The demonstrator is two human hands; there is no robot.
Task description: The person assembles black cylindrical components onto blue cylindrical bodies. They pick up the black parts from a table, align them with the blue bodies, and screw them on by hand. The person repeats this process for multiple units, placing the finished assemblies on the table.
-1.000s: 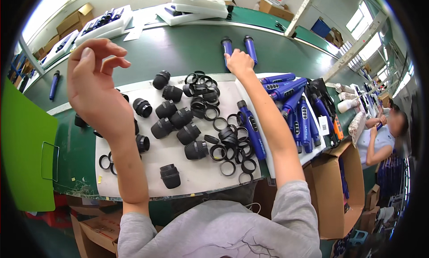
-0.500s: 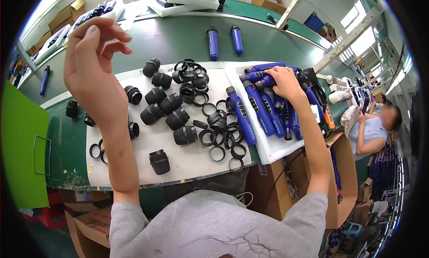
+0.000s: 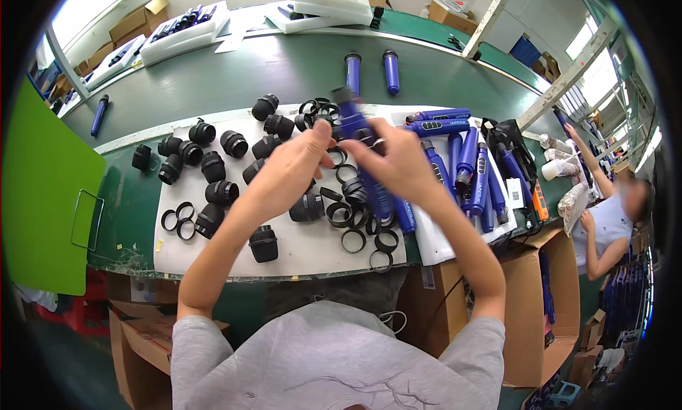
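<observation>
A dark blue microphone body [image 3: 362, 143] with a black top end is in my right hand [image 3: 399, 160], tilted and blurred by motion over the table. Close to its left side is my left hand [image 3: 295, 161], thumb apart from the loosely curled fingers, with nothing visible in them. Beneath and beside the hands lie loose black rings [image 3: 353, 241]. Several black mesh microphone heads [image 3: 263, 244] are spread over the pale mat [image 3: 327, 264]. To the right, more blue microphone bodies [image 3: 479, 186] lie on a white foam tray [image 3: 435, 248].
Two blue bodies [image 3: 391, 72] stand behind the mat on the green table [image 3: 270, 62]. Foam trays [image 3: 186, 44] are at the back. A green panel [image 3: 50, 197] rises on the left. Cardboard boxes [image 3: 561, 303] sit below on the right. Another person [image 3: 604, 229] sits at far right.
My right hand has lifted a microphone body off the foam tray and carried it left. My left hand has come down and rightward to meet it. The view has shifted slightly.
</observation>
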